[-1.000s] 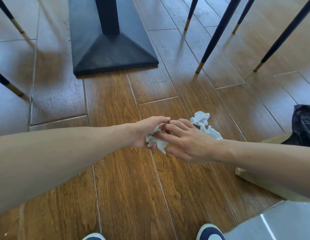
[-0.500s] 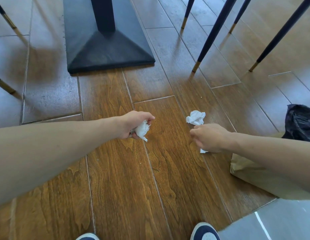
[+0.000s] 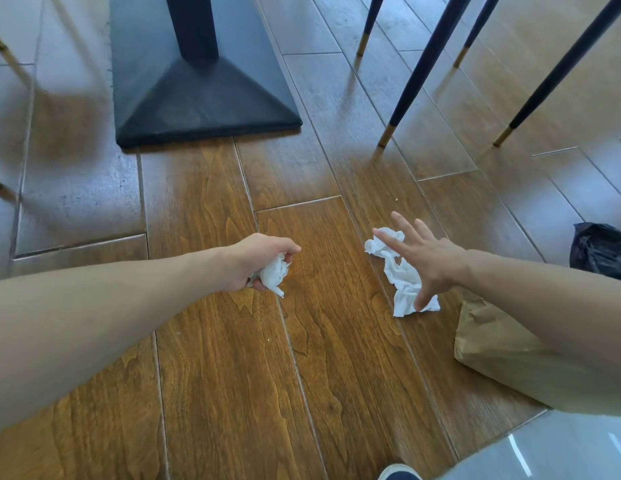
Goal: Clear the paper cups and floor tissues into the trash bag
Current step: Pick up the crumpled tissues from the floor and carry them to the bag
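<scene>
My left hand [image 3: 257, 259] is closed around a crumpled white tissue [image 3: 274, 275], held just above the wooden floor. A second, longer crumpled tissue [image 3: 401, 284] lies on the floor to the right. My right hand [image 3: 427, 258] hovers over it with fingers spread, partly covering it and holding nothing. A black trash bag [image 3: 602, 251] shows at the right edge, mostly out of frame. No paper cups are in view.
A brown paper bag [image 3: 510, 355] lies on the floor under my right forearm. A black table base [image 3: 198, 98] stands ahead, with dark chair legs [image 3: 416, 81] at the upper right. The tip of my shoe [image 3: 399, 472] is at the bottom edge.
The hands met over one tissue, then parted; the left hand drew back left gripping it. The right hand, a fist at the second tissue half a second ago, now has its fingers spread.
</scene>
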